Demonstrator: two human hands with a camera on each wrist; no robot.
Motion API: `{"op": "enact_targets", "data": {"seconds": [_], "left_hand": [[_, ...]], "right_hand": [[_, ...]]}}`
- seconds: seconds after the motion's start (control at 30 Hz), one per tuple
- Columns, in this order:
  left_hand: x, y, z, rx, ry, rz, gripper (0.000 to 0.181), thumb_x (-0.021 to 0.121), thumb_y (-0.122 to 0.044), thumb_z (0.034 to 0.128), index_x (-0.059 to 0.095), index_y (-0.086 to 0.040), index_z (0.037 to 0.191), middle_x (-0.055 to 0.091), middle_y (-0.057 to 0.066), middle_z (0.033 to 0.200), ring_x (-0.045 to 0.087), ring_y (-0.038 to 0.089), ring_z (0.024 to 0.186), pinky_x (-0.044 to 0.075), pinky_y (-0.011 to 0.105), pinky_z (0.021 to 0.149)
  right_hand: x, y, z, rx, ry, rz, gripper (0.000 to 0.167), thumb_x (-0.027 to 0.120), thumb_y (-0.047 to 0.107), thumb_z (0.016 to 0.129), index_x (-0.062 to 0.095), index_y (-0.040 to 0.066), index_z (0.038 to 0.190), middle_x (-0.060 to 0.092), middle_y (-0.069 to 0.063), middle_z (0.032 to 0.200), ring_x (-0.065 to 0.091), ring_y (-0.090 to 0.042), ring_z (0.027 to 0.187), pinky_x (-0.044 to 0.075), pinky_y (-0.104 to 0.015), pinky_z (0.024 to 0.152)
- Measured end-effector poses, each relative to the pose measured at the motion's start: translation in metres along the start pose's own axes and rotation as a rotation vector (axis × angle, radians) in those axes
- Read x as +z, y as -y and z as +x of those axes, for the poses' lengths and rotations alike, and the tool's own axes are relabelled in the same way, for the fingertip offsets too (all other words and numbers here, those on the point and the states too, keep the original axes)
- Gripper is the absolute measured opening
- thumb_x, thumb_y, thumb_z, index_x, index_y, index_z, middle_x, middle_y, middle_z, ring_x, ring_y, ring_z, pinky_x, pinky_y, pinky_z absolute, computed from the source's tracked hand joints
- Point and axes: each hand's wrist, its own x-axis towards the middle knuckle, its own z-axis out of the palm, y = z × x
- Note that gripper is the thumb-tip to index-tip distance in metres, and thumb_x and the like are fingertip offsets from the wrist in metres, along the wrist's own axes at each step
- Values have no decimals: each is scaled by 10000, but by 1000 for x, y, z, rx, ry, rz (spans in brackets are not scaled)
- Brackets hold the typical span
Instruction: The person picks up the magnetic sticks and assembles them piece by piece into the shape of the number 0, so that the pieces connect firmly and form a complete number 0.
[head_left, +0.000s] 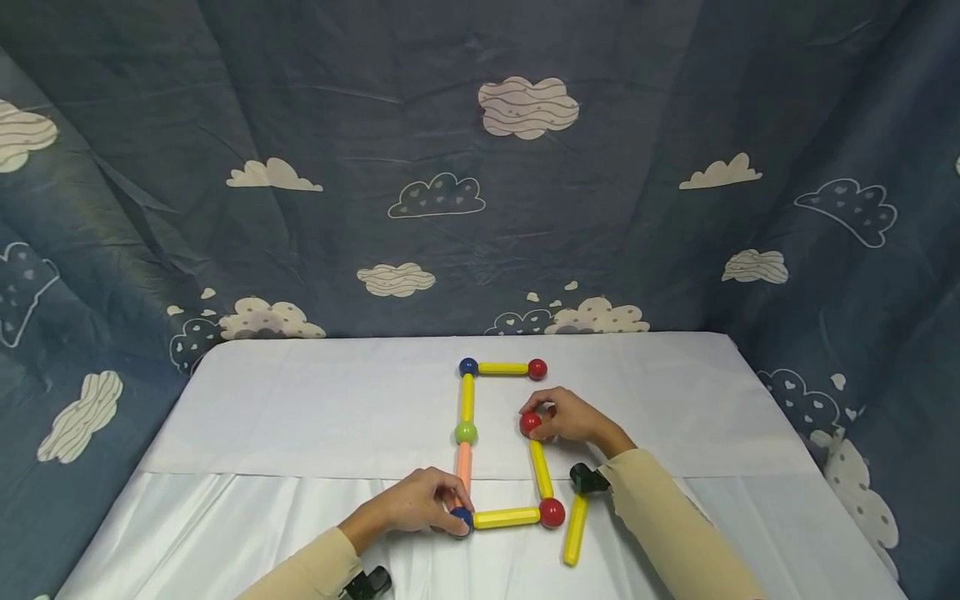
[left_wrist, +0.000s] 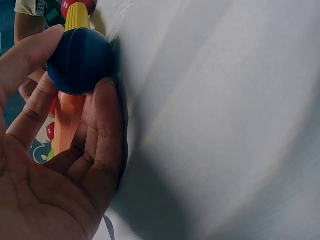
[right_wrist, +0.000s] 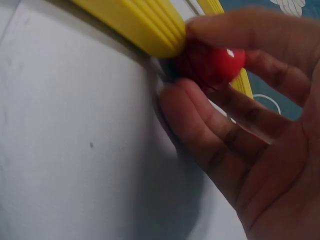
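My left hand (head_left: 416,502) pinches a blue ball (left_wrist: 82,62) at the near left corner of a ball-and-rod shape. From that ball an orange rod (head_left: 464,465) runs back to a green ball (head_left: 466,432), and a yellow rod (head_left: 506,518) runs right to a red ball (head_left: 552,512). Between thumb and fingers, my right hand (head_left: 570,417) holds another red ball (right_wrist: 215,65). A slanting yellow rod (head_left: 540,468) joins it to the near red ball. Beyond the green ball, a yellow rod (head_left: 467,398) reaches the far blue ball (head_left: 468,367).
At the back, a yellow rod (head_left: 504,368) links the far blue ball to a red ball (head_left: 537,369), apart from my right hand. A separate yellow rod (head_left: 575,531) lies below my right wrist. White cloth covers the table (head_left: 300,408); a cloud-patterned curtain (head_left: 420,125) hangs behind.
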Motion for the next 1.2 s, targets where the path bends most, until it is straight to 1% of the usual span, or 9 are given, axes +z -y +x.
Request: {"op": "enact_targets", "data": {"seconds": [0.1,0.17,0.37,0.47,0.53,0.63,0.77,1.0,1.2], "left_hand": [[0,0,0,1,-3,3,175,825,-102,734,723,-153,867,605,-58,731,509,87,655,393,207,570],[0,0,0,0,-5,7,175,826,-104,733,724,-157,865,604,-60,733,510,86,658,394,207,573],[-1,-1,0,-1,-7,1,168,823,-108,741,724,-152,870,600,-59,731,508,81,643,396,202,558],[-2,-3,0,2,-7,-5,168,820,-101,745,723,-141,876,594,-51,733,501,87,639,388,202,553],[-1,-3,-1,0,-9,-6,171,821,-99,743,722,-141,876,593,-50,733,497,90,642,382,203,556],[0,-2,0,-8,-11,-7,175,823,-101,739,723,-148,874,596,-56,732,500,88,644,384,205,561],[1,-1,0,-6,-15,-5,177,824,-100,736,722,-154,870,598,-61,734,504,88,653,389,207,571],[1,-1,0,-3,-16,5,175,826,-103,735,723,-164,863,602,-66,734,506,87,657,390,209,575],[1,-2,0,5,-11,-3,176,824,-97,736,724,-143,872,599,-49,736,500,95,662,385,213,578]], "right_hand": [[-2,0,-1,19,13,23,307,744,21,804,675,45,1102,636,-58,994,597,-192,766,558,-311,700],[-2,0,-1,26,10,19,298,738,40,817,677,52,1109,639,-56,1001,609,-189,770,557,-307,712],[-6,4,-4,-23,-21,-128,297,792,109,789,684,121,1066,631,-12,1018,558,-178,801,534,-277,720],[-8,6,-4,-38,-4,-168,277,792,115,791,682,127,1046,629,2,992,546,-176,806,524,-272,733],[-10,6,-4,-52,20,-177,259,777,111,806,686,108,1048,631,3,957,544,-174,790,521,-274,728],[-11,5,-4,-55,58,-166,248,750,109,833,690,76,1072,635,2,917,549,-170,755,520,-277,711],[-10,5,-5,-37,84,-131,261,730,115,853,681,53,1102,640,-9,929,557,-166,739,527,-282,705],[-9,4,-5,8,73,-112,283,731,125,853,670,63,1123,636,-18,970,561,-169,748,527,-277,696],[-12,-2,-12,-4,63,-82,339,741,152,845,638,89,1162,603,-40,1041,575,-184,738,537,-287,679]]}}
